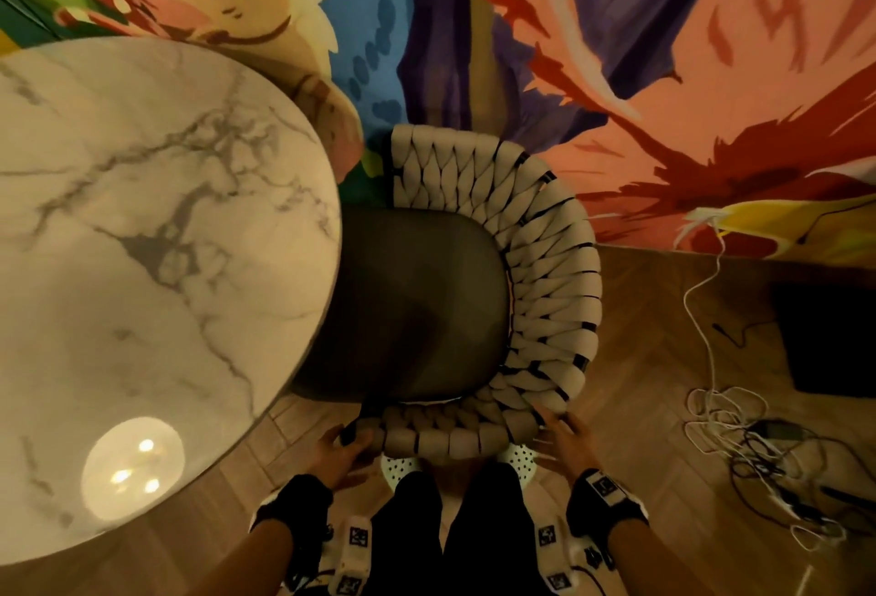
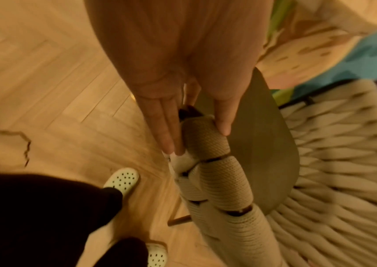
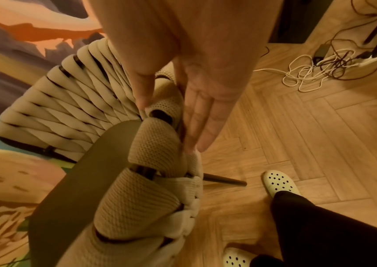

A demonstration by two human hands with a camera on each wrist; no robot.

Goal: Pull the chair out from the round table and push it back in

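The chair (image 1: 550, 282) has a curved back of thick beige woven rope and a dark seat (image 1: 417, 301). The seat's left part is tucked under the round marble table (image 1: 142, 240). My left hand (image 1: 339, 448) is at the near left end of the back rim. In the left wrist view this hand (image 2: 196, 139) pinches the rope rim (image 2: 205, 137), thumb inside and straight fingers outside. My right hand (image 1: 561, 434) is at the near right of the rim. Seen from the right wrist, it (image 3: 170, 126) has its thumb tip on the rope (image 3: 155, 144) and straight fingers alongside the outside.
A painted mural wall (image 1: 616, 74) stands just behind the chair and table. A tangle of white and black cables (image 1: 739, 434) and a dark box (image 1: 825, 339) lie on the wooden floor to the right. My feet in white clogs (image 1: 398, 470) are right behind the chair.
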